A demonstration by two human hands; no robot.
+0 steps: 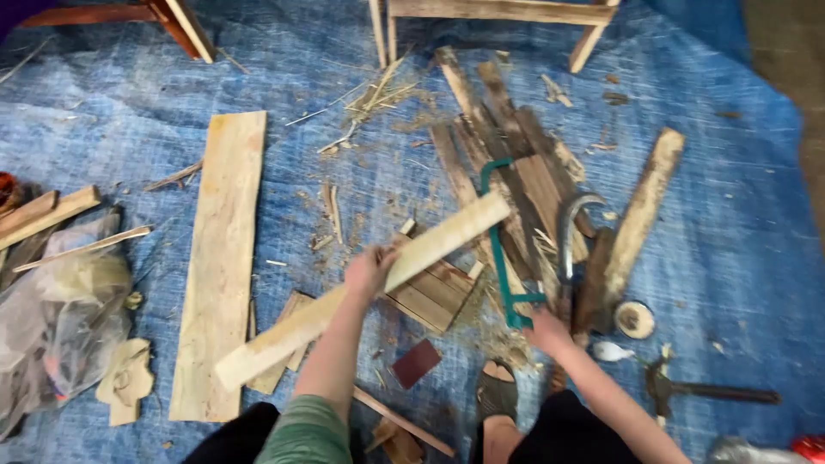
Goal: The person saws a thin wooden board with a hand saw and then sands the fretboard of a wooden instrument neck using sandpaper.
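Note:
My left hand (368, 273) grips a long pale wooden plank (447, 239) near its middle, held slanted above the blue tarp (730, 241). My right hand (546, 331) rests by the handle end of a green-framed hacksaw (497, 225) and a curved sickle blade (569, 225), which lie on a pile of dark wood scraps (507, 137). I cannot tell if the right hand holds either tool. My foot in a sandal (498, 397) shows at the bottom.
A wide pale board (219, 258) lies at the left. A hammer (705, 391) and a tape roll (635, 319) lie at the right. A clear plastic bag (51, 318) sits far left. Wooden furniture legs (593, 39) stand at the top.

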